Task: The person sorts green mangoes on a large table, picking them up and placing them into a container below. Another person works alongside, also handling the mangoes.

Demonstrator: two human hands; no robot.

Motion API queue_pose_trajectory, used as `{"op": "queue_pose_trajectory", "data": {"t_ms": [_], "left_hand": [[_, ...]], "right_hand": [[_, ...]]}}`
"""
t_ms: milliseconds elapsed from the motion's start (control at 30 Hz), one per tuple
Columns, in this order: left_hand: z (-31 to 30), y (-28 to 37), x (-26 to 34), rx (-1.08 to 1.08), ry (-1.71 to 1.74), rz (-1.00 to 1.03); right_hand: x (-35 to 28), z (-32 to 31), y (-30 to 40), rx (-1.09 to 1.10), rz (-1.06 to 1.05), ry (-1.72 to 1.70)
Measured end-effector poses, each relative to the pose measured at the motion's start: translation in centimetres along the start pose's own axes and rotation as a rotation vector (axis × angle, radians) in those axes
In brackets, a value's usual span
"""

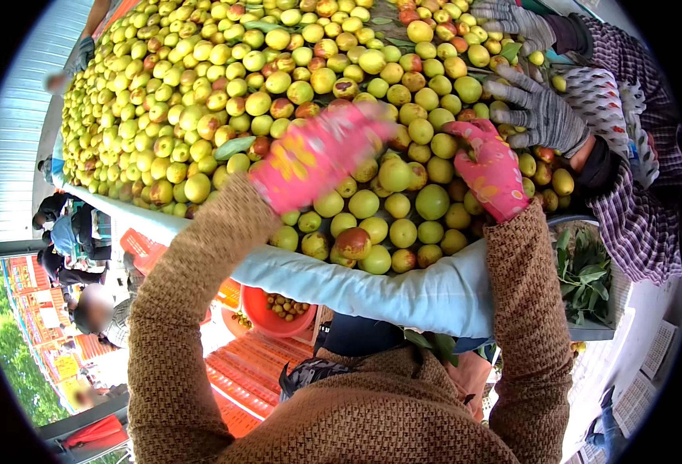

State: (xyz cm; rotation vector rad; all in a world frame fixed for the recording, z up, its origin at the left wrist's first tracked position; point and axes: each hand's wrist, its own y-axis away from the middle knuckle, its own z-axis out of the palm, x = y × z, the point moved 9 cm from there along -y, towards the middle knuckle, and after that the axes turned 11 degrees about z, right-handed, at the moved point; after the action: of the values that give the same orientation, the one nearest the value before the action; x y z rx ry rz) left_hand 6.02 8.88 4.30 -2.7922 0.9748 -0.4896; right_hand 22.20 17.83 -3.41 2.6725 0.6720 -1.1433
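Note:
A broad heap of green, yellow and reddish jujube fruits (258,104) covers the padded table before me. My left hand (323,153), in a pink floral glove, is blurred over the middle of the heap, palm side hidden; whether it holds a fruit I cannot tell. My right hand (487,165), in a matching glove, rests at the right among the fruits, thumb and forefinger curved apart near a yellow-green fruit (444,145). Its other fingers are curled and partly hidden. Loose green leaves (235,148) lie on the heap.
A co-worker's grey-gloved hands (538,110) are just right of mine. Light-blue padding (364,284) edges the table. A box of leaves (587,278) stands at right, white foam netting (593,95) above it. Below left are a red basin (274,313) and orange crates (259,371).

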Motion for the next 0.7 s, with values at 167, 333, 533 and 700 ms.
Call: {"op": "queue_pose_trajectory", "data": {"t_ms": [167, 333, 533, 700], "left_hand": [[0.8, -0.3, -10.8, -0.066, -0.345, -0.213], [4.2, -4.0, -10.9, -0.258, -0.313, -0.284], [2.7, -1.8, -10.1, -0.167, -0.055, -0.395], [-0.8, -2.6, -5.8, 0.291, 0.409, -0.336]], "right_hand": [[-0.3, 0.2, 0.2, 0.006, 0.012, -0.096], [0.1, 0.1, -0.3, -0.083, 0.115, -0.392], [-2.2, 2.3, 1.7, -0.593, 0.516, -0.918], [-3.9, 2.4, 2.1, -0.609, 0.463, -1.039]]}}
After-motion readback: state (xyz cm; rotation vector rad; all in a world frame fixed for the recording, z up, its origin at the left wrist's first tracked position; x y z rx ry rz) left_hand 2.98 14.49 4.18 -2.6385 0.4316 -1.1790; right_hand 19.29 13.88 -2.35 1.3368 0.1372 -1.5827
